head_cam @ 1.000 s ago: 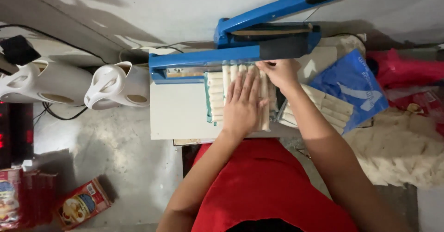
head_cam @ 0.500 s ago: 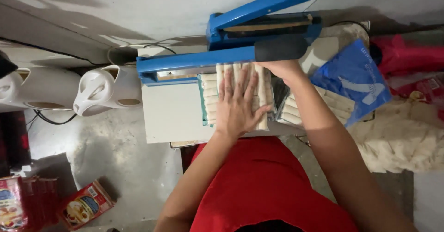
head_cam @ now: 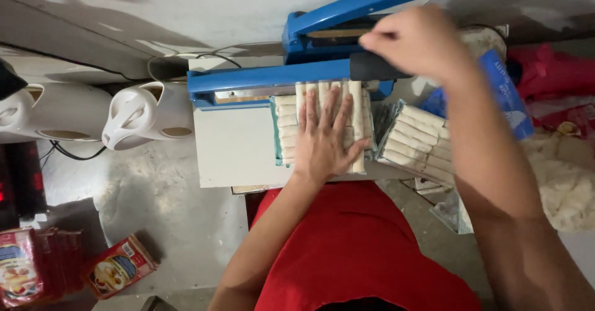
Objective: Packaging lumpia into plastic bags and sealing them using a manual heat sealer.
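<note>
The left hand [head_cam: 326, 138] lies flat, fingers spread, palm down on a clear bag of pale rolls [head_cam: 319, 128] near the middle of the white desk [head_cam: 238, 146]. It presses the bag rather than gripping it. The rolls under the palm run near to far, their long axis pointing straight at the sealer [head_cam: 279, 78], and the far end of the bag sits tucked beneath the sealer's blue bar. A few shorter rolls at the left edge of the bag lie crosswise. The right hand [head_cam: 418, 41] is raised above the scene, just over the black grip [head_cam: 378, 66] at the right end of that bar; it is loosely curled, fingers drawn together, holding nothing that I can make out, and it is somewhat blurred. So the grip lies directly below and slightly left of the right hand, while the bar itself stretches left to right, square across the long axis of the rolls. The right hand is plainly the nearer one to the grip; the left is occupied on the bag. A second sealer arm [head_cam: 378, 4], also blue, slants up toward the far right behind it. To the right of the held bag lies another pack of rolls [head_cam: 416, 142], tilted, partly on a blue bag [head_cam: 511, 97]. Left of the desk stand two white kettles [head_cam: 144, 120], and on the floor at near left lie red packets [head_cam: 118, 267].
</note>
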